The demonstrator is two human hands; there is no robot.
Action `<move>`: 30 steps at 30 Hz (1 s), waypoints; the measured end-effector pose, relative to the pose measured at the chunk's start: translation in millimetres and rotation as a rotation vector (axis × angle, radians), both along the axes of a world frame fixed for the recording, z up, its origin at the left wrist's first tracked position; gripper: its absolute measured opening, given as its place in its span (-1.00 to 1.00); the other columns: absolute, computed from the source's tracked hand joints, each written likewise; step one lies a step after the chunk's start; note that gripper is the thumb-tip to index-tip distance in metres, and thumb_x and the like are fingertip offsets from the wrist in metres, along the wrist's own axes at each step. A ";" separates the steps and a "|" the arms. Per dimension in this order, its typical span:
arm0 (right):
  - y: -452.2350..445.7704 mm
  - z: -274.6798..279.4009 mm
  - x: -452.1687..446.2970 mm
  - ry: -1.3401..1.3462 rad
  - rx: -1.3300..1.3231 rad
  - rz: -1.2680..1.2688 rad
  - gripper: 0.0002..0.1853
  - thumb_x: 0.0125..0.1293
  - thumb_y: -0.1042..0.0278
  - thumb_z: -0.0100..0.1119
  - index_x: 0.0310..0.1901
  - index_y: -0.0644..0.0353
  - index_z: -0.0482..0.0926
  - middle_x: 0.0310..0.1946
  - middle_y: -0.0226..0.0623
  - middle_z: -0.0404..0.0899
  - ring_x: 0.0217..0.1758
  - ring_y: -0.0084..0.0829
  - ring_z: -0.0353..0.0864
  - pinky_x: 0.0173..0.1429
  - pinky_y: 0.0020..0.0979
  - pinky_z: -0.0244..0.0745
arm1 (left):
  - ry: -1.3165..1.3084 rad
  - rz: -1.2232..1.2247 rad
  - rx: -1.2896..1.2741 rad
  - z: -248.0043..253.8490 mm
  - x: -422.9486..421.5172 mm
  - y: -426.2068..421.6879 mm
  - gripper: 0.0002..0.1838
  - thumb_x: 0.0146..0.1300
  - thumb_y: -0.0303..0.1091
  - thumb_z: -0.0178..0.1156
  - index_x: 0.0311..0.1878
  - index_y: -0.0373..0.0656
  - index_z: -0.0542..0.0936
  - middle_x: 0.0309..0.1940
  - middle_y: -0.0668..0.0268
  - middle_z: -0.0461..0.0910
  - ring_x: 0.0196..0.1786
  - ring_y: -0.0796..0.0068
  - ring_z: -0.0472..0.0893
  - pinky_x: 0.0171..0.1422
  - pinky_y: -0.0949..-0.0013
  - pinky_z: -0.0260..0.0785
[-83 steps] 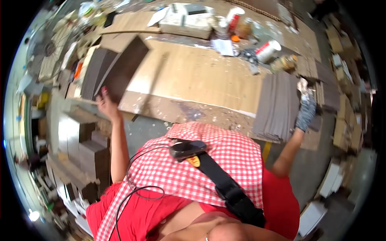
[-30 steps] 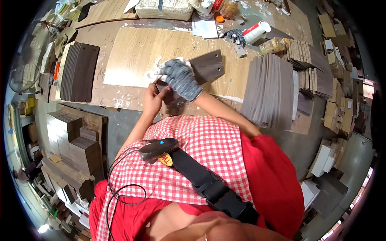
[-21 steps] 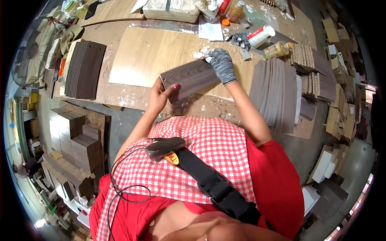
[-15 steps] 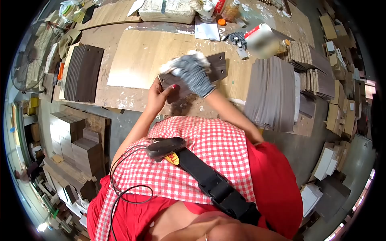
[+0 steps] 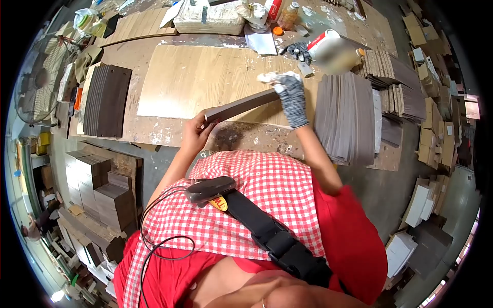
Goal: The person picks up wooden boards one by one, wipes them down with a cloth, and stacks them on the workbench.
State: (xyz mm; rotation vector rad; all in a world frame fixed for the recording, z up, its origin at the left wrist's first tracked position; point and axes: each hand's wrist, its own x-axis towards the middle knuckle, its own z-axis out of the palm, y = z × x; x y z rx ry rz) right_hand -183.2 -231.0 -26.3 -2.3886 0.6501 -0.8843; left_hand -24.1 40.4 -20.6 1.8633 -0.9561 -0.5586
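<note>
A dark wood-grain panel (image 5: 241, 105) is tilted up on edge over the worktable, so mostly its narrow side shows. My bare left hand (image 5: 195, 133) is closed around its left end. At the other end is my right hand (image 5: 292, 102), in a grey knitted glove, with the fingers closed on a crumpled white cloth (image 5: 271, 78). The cloth and glove are at the panel's right tip; whether they press on it I cannot tell. Beneath lies a large light wood board (image 5: 190, 77).
Stacked dark panels (image 5: 105, 100) stand at the left, and a larger dark stack (image 5: 345, 120) at the right. Farther back are a wrapped white bundle (image 5: 208, 19), a bottle (image 5: 288, 15), a spare glove (image 5: 297, 50) and a red-and-white container (image 5: 323, 42). A fan (image 5: 43, 79) stands far left.
The panel has turned from showing its broad, holed face to standing on edge. My right hand with the cloth has moved right, from the panel's middle to its right end.
</note>
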 end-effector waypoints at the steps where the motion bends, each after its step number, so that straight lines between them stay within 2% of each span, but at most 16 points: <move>1: -6.8 8.5 -4.6 -0.017 0.054 0.017 -0.80 0.21 0.43 0.10 -0.12 0.19 0.56 -0.11 -0.28 0.54 0.00 -0.33 0.47 0.29 -0.30 0.20 | 0.094 0.000 -0.086 3.4 -2.1 -3.5 -0.83 0.19 -0.60 0.15 -0.13 -0.28 0.51 -0.40 0.19 0.62 -0.27 0.60 0.58 -0.21 0.51 0.40; 2: -13.0 9.5 -8.0 -0.020 0.048 0.021 -0.80 0.21 0.43 0.10 -0.12 0.19 0.56 -0.11 -0.28 0.54 0.00 -0.33 0.47 0.29 -0.30 0.20 | 0.189 -0.002 -0.173 7.8 -4.3 -6.9 -0.81 0.20 -0.59 0.14 -0.10 -0.26 0.53 -0.37 0.16 0.62 -0.28 0.55 0.60 -0.21 0.48 0.41; 4: -27.9 3.6 -14.3 -0.217 0.473 0.011 -0.81 0.22 0.46 0.11 -0.12 0.24 0.55 -0.15 -0.25 0.54 -0.04 -0.37 0.49 0.21 -0.38 0.29 | 0.167 -0.030 -0.148 28.8 -8.4 -10.3 -0.75 0.16 -0.62 0.15 -0.07 -0.24 0.53 -0.31 0.16 0.62 -0.24 0.45 0.62 -0.14 0.42 0.43; 6: -61.6 -23.9 -33.1 -0.114 0.374 -0.002 -0.76 0.26 0.53 0.04 -0.03 0.33 0.47 -0.09 -0.24 0.51 0.01 -0.44 0.47 0.15 -0.49 0.35 | 0.146 -0.061 -0.117 40.6 -5.7 -10.6 -0.69 0.12 -0.65 0.15 -0.04 -0.21 0.54 -0.24 0.15 0.62 -0.20 0.35 0.64 -0.08 0.37 0.45; 8: -86.1 -45.0 -45.3 -0.162 0.397 -0.083 -0.73 0.29 0.53 0.01 0.03 0.34 0.45 -0.04 -0.25 0.51 0.03 -0.49 0.47 0.14 -0.52 0.36 | -0.354 -0.274 -0.275 44.5 1.9 -11.9 -0.57 0.01 -0.67 0.14 0.01 -0.12 0.56 -0.08 0.22 0.60 -0.02 0.21 0.58 0.12 0.23 0.39; 9: -62.9 -5.5 -41.8 -0.341 0.776 -0.159 -0.71 0.30 0.52 -0.01 0.05 0.37 0.43 0.00 -0.25 0.51 0.03 -0.50 0.49 0.14 -0.50 0.39 | -0.393 -0.360 -0.281 54.3 4.8 -13.3 -0.52 -0.04 -0.67 0.11 0.00 -0.05 0.58 0.03 0.29 0.56 0.14 0.23 0.49 0.29 0.13 0.24; 13: -41.2 26.5 -32.7 -0.488 0.780 -0.018 -0.74 0.28 0.51 0.05 0.00 0.31 0.49 -0.12 -0.32 0.56 -0.09 -0.57 0.50 0.08 -0.52 0.41 | -0.565 -0.489 -0.158 51.4 9.6 -7.2 -0.46 -0.05 -0.68 0.11 0.05 -0.01 0.55 0.10 0.31 0.50 0.22 0.26 0.42 0.38 0.12 0.10; 18: -27.8 -29.5 -7.5 -0.368 0.834 0.048 -0.77 0.24 0.58 0.04 -0.05 0.28 0.47 -0.11 -0.32 0.53 -0.06 -0.54 0.50 0.09 -0.52 0.40 | -0.703 -0.154 0.025 47.1 -4.9 0.3 -0.16 -0.24 -0.59 0.29 0.27 -0.04 0.33 0.32 0.17 0.17 0.37 0.10 0.11 0.41 0.07 -0.04; 20: -10.5 -37.1 4.9 -0.208 0.941 0.055 -0.78 0.23 0.61 0.03 -0.08 0.27 0.48 -0.12 -0.33 0.53 -0.10 -0.53 0.51 0.08 -0.51 0.42 | -0.238 0.258 -0.091 37.8 -12.8 -0.5 -0.15 -0.23 -0.58 0.30 0.28 -0.18 0.28 0.32 0.05 0.12 0.36 0.05 0.05 0.41 0.07 -0.07; 21: 3.1 -30.7 14.7 -0.206 0.945 0.061 -0.78 0.23 0.61 0.03 -0.08 0.27 0.48 -0.12 -0.33 0.53 -0.10 -0.53 0.51 0.08 -0.51 0.42 | -0.216 0.300 0.010 22.8 -11.3 3.5 -0.24 -0.11 -0.57 0.28 0.26 -0.31 0.25 0.22 0.01 0.27 0.32 0.13 0.20 0.35 0.14 0.05; 23: 39.7 -8.9 34.7 0.529 0.090 0.206 -0.78 0.29 0.49 -0.07 -0.06 0.21 0.50 -0.11 -0.28 0.55 -0.09 -0.39 0.54 0.13 -0.42 0.44 | 0.021 0.187 0.013 -1.6 -3.6 11.3 -0.27 -0.05 -0.59 0.26 0.27 -0.29 0.25 0.18 0.07 0.32 0.24 0.21 0.29 0.29 0.22 0.15; 24: 60.2 -32.0 36.5 0.218 -0.026 0.226 -0.78 0.30 0.40 -0.09 -0.11 0.15 0.54 -0.07 -0.26 0.54 -0.01 -0.32 0.51 0.22 -0.35 0.36 | 0.263 0.070 0.010 -12.9 -1.0 14.7 -0.31 0.01 -0.60 0.23 0.28 -0.27 0.24 0.14 0.13 0.38 0.16 0.29 0.39 0.23 0.30 0.25; 25: 82.1 -30.9 40.0 0.301 0.139 0.286 -0.79 0.28 0.36 -0.06 -0.15 0.13 0.57 -0.03 -0.26 0.53 0.09 -0.32 0.44 0.30 -0.31 0.26 | 0.271 0.050 -0.032 -23.3 1.0 16.4 -0.40 0.08 -0.61 0.15 0.25 -0.27 0.27 0.05 0.22 0.46 0.07 0.38 0.47 0.21 0.37 0.28; 26: 102.2 43.5 44.6 0.555 0.044 0.412 -0.78 0.25 0.33 0.00 -0.13 0.11 0.58 -0.01 -0.25 0.52 0.10 -0.30 0.43 0.29 -0.30 0.25 | 0.271 0.059 -0.032 -21.7 2.1 16.6 -0.40 0.08 -0.61 0.15 0.25 -0.27 0.27 0.05 0.22 0.46 0.07 0.38 0.47 0.21 0.37 0.28; 28: 110.6 -0.7 26.0 0.093 0.351 0.716 -0.76 0.22 0.31 0.07 -0.09 0.11 0.57 -0.07 -0.25 0.54 0.10 -0.29 0.44 0.28 -0.31 0.25 | 0.668 0.087 -0.167 -15.9 4.8 17.1 -0.47 0.14 -0.61 0.07 0.23 -0.29 0.30 0.06 0.24 0.45 0.10 0.39 0.45 0.21 0.34 0.29; 30: 97.9 -4.0 15.7 0.112 0.321 0.836 -0.77 0.20 0.34 0.11 -0.11 0.12 0.57 -0.11 -0.28 0.55 0.07 -0.30 0.46 0.28 -0.35 0.25 | 0.746 0.020 -0.145 -24.4 17.5 26.6 -0.54 0.23 -0.56 0.01 0.22 -0.28 0.30 0.04 0.26 0.46 0.05 0.46 0.47 0.20 0.33 0.31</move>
